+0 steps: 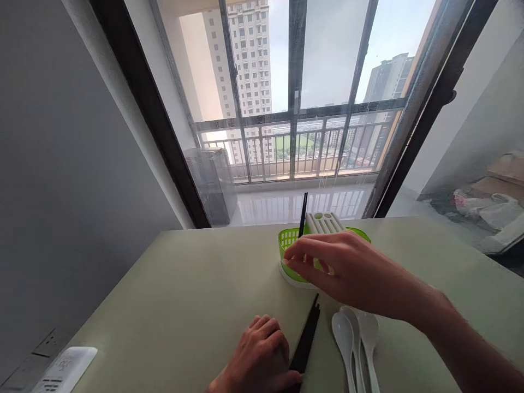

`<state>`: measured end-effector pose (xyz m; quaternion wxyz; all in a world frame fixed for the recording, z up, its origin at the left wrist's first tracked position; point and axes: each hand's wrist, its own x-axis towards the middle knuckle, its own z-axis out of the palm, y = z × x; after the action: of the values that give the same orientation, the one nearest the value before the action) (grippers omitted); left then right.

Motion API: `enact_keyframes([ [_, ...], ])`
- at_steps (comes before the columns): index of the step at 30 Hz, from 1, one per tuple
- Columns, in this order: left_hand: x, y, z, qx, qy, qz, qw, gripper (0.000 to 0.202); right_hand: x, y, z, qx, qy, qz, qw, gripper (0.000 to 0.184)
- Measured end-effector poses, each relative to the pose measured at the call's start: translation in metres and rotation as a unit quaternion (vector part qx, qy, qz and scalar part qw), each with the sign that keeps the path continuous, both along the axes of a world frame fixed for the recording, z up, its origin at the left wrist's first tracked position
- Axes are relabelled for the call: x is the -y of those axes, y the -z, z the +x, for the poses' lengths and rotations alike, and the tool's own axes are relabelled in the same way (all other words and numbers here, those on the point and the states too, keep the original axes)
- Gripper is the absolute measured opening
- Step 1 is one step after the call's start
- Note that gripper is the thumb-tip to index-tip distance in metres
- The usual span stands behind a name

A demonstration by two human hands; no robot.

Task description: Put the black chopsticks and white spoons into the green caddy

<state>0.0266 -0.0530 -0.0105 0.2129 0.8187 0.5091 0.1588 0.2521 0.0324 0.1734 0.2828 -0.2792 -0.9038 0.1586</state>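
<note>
A bundle of black chopsticks (306, 339) lies slantwise on the table. My left hand (262, 355) rests at its near end, fingers curled and thumb across the chopsticks. Above the front of a green utensil basket (287, 236), my right hand (347, 267) has its thumb and fingertips drawn together. Whatever is between those fingertips, if anything, is hidden. Black chopsticks (303, 215) stand upright in the basket behind this hand. The basket has a white base (295, 281) and a white slotted part (325, 222). Several white spoons (346, 334) lie below my right wrist, to the right of the bundle.
The pale table (196, 284) ends at a far edge before a glass door and balcony. A white device or power strip (67, 368) sits at the near left corner. Bags (491, 210) lie beyond the right edge. A grey wall (82, 180) borders the left.
</note>
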Motion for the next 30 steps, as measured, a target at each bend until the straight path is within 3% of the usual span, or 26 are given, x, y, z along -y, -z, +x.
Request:
enact_keyframes([
  [8,-0.003,-0.011,-0.017,-0.008,0.016,-0.016,1.000,0.027,0.008,-0.002,-0.015,-0.055,-0.008,-0.044,0.998,0.018],
  [15,-0.011,-0.015,-0.038,-0.089,-0.099,0.067,0.989,0.020,0.008,0.006,0.001,-0.060,0.020,-0.028,0.998,0.019],
  [21,-0.017,-0.004,-0.051,-0.098,-0.125,0.096,0.983,0.010,0.005,0.011,0.020,-0.050,0.061,0.019,0.997,0.020],
  [24,-0.020,0.003,-0.061,-0.118,-0.163,0.141,0.969,0.012,0.001,0.013,0.029,-0.036,0.066,0.015,0.997,0.019],
  [30,-0.022,0.007,-0.078,-0.141,-0.229,0.207,0.941,0.037,-0.007,0.015,0.040,-0.032,0.102,0.036,0.994,0.023],
])
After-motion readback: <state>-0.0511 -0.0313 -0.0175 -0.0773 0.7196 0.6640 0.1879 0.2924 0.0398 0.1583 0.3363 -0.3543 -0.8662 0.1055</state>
